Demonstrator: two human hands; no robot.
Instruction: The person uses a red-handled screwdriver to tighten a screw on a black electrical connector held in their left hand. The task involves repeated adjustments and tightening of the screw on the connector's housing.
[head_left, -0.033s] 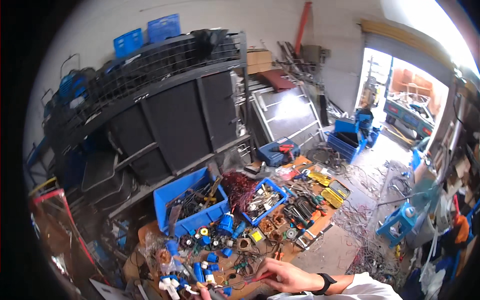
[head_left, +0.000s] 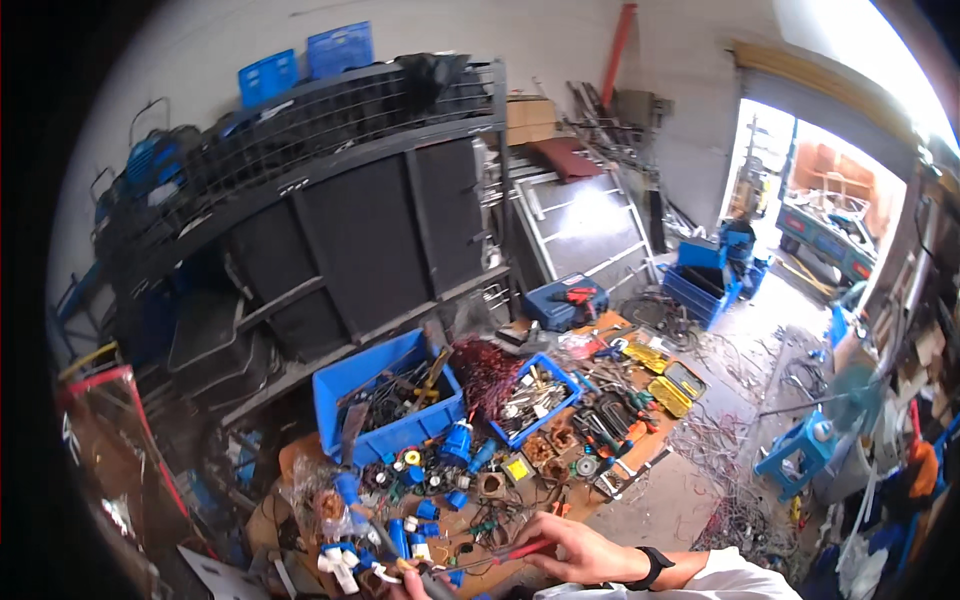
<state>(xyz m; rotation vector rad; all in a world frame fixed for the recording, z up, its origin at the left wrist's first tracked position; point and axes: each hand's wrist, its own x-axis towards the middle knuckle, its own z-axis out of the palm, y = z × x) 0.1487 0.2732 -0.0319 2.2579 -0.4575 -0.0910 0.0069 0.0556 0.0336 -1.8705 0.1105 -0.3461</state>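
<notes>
My right hand (head_left: 575, 550), with a black band on its wrist, is closed around the red handle of a screwdriver (head_left: 528, 548). The screwdriver's thin shaft points left, toward my left hand (head_left: 408, 584) at the lower edge. Only a few fingertips of that hand show, pinched against a dark grey rounded piece (head_left: 436, 584); its kind is unclear and the frame cuts it off. Blue and white plug parts (head_left: 342, 562) lie just left of my left hand. Blue cylindrical parts (head_left: 399, 538) lie beyond it on the cluttered wooden bench (head_left: 592, 510).
A large blue bin (head_left: 385, 440) of metal scrap and a smaller blue bin (head_left: 548, 418) of metal pieces stand on the bench. Pliers and other hand tools (head_left: 618, 420) lie at its right, near a yellow case (head_left: 670, 395). Loose wires (head_left: 735, 510) cover the floor beyond.
The whole view has shifted slightly, so the scene sits a little lower and further right. Both hands keep nearly the same place and grip.
</notes>
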